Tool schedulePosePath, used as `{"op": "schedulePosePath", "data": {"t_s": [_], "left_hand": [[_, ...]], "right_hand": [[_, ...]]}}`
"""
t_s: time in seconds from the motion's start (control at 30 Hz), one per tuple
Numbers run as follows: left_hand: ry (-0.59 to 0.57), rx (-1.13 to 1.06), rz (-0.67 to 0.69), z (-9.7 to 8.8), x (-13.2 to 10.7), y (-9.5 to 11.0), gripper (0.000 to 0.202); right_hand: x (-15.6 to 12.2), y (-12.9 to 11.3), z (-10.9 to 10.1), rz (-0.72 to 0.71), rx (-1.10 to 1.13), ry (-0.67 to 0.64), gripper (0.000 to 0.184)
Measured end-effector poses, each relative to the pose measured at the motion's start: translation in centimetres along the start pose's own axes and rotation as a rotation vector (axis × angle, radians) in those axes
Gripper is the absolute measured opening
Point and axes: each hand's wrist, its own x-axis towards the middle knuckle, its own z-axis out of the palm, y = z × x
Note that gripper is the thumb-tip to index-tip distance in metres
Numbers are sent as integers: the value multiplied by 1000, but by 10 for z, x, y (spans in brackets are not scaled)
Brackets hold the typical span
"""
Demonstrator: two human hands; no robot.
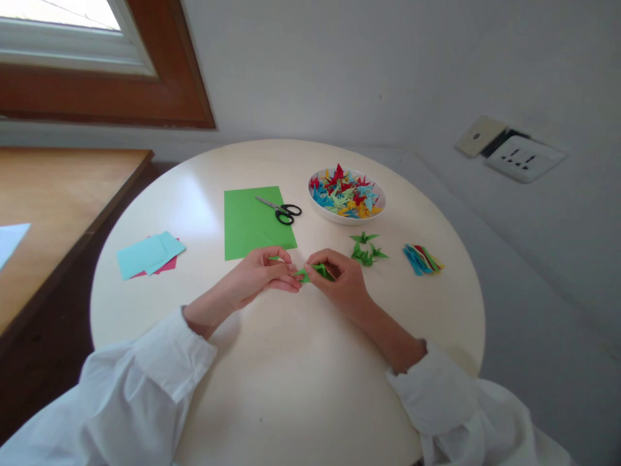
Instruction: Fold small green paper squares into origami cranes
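Observation:
Between my two hands is a small folded green paper crane (321, 270), partly covered by fingers. My right hand (342, 285) is closed on it from the right, thumb and fingertips pinching the paper. From the left, my left hand (264, 275) holds the crane's left tip between its fingertips, the other fingers curled. Just beyond my left hand lies a sheet of green paper (247, 223), with black-handled scissors (281, 208) resting on its right part. To the right of my right hand, several finished-looking green cranes (367, 254) sit in a loose cluster.
A white bowl (334, 219) full of colourful paper cranes stands at the back of the round white table (291, 388). Light blue and pink paper pieces (150, 254) lie at left, a bundle of coloured strips (423, 259) at right. A wooden desk (58, 188) is beyond the left edge.

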Motion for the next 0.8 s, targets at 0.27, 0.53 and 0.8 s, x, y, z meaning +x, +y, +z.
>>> {"op": "schedulePosePath", "data": {"t_s": [0.27,0.53,0.8], "left_hand": [[-33,82,8,-2,4,-6,37],[-35,100,40,-2,5,-7,40],[-28,113,48,1,2,-3,39]], "right_hand": [[-1,1,2,-17,0,-28,6],[0,0,2,-15,-1,-30,5],[0,0,2,-14,-38,-27,7]]}}
